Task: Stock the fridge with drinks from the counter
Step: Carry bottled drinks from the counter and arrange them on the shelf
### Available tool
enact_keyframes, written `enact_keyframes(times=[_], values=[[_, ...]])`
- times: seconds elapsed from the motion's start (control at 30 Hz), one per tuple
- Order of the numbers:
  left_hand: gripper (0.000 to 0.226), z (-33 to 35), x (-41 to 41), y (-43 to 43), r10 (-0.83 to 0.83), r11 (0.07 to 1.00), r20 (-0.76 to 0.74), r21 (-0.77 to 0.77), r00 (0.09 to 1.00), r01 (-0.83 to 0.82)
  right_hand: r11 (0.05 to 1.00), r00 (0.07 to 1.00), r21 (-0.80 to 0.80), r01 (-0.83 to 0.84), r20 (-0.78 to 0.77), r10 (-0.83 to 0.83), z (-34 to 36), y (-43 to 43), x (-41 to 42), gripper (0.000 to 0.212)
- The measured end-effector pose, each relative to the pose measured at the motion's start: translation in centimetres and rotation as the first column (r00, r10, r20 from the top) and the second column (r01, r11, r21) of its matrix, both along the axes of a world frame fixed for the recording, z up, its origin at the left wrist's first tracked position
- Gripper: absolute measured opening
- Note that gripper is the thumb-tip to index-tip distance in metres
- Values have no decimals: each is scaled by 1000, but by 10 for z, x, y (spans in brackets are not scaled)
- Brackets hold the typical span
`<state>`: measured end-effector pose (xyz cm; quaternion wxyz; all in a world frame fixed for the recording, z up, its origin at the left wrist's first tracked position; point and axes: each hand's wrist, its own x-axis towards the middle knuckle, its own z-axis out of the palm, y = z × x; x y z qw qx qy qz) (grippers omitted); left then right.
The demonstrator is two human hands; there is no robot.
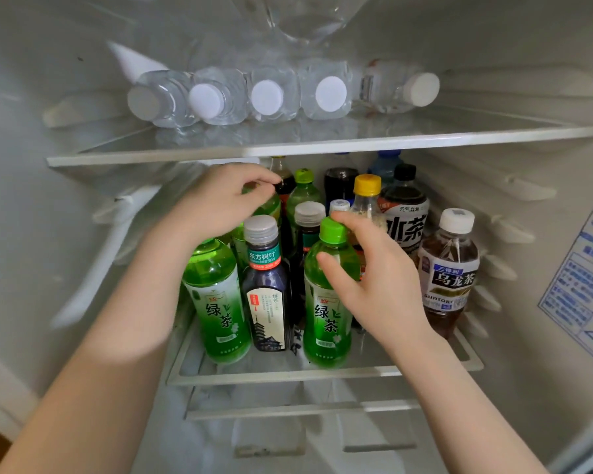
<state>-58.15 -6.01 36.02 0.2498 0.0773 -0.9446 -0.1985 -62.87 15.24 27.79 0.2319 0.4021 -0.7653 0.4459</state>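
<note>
Both my hands reach into the open fridge, over its lower shelf [322, 372]. My right hand [374, 278] grips a green tea bottle [326, 323] by its shoulder, just under the green cap, at the shelf's front middle. My left hand [216, 203] curls round the top of another green bottle [267, 205] further back, whose cap is hidden under the fingers. A third green tea bottle [216, 302] stands at the front left, next to a dark tea bottle with a grey cap [267, 289].
Several more drinks crowd the lower shelf: a brown oolong tea bottle [447, 271] at the right, a black-label tea bottle [404, 217], a yellow-capped bottle [367, 196]. Several clear water bottles [267, 95] lie on the upper shelf [322, 143]. A label sticker [586, 289] is on the right wall.
</note>
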Motion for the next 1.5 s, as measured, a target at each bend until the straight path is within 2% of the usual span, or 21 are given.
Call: enact_keyframes(times=[0.1, 0.17, 0.23, 0.37, 0.6, 0.73, 0.83, 0.9, 0.97, 1.03, 1.1, 1.27, 1.4, 1.5], values=[[23, -10, 17, -21, 199, 979, -172, -3, 965, -202, 999, 1000, 25, 26, -17, -26, 0, -7, 3, 48], [20, -18, 24, -27, 234, 971, -299, 25, 925, -238, 999, 999, 27, 27, -34, -26, 1, -12, 5, 48], [20, -24, 26, -30, 255, 967, -347, 101, 902, -234, 999, 998, 34, 27, -49, -25, 2, -15, 7, 48], [22, -29, 29, -36, 285, 936, -249, 280, 926, -213, 999, 999, 16, 35, -40, -34, 5, -15, 6, 46], [34, -28, 33, -26, 292, 923, -150, 302, 945, -237, 1000, 999, 4, 2, -42, -2, 7, -18, 2, 48], [41, -31, 40, -18, 305, 924, -135, 282, 943, -259, 999, 990, 49, -5, -140, 12, 22, -27, 4, 45], [38, -34, 45, -12, 306, 915, -181, 326, 935, -237, 983, 976, 169, -72, -193, 105, 40, -42, 4, 46], [43, -38, 48, -10, 305, 908, -195, 356, 932, -222, 937, 957, 345, -51, -251, 145, 51, -52, 3, 50], [53, -40, 50, -9, 281, 924, -194, 319, 940, -211, 850, 936, 526, 17, -307, 171, 58, -61, 1, 51], [61, -42, 50, -10, 272, 946, -195, 234, 942, -224, 810, 932, 586, 19, -303, 197, 62, -65, 0, 44], [65, -42, 50, -12, 303, 944, -186, 190, 935, -268, 823, 943, 567, -36, -253, 215, 64, -62, -1, 36], [63, -47, 48, -15, 328, 937, -166, 179, 930, -299, 862, 951, 478, -168, -150, 269, 63, -42, -1, 34], [39, -50, 46, -19, 291, 946, -200, 203, 936, -251, 880, 953, 436, -188, -137, 271, 60, -37, 0, 33], [32, -51, 45, -21, 277, 943, -195, 241, 941, -228, 878, 953, 445, -175, -148, 265, 60, -40, 1, 34]])
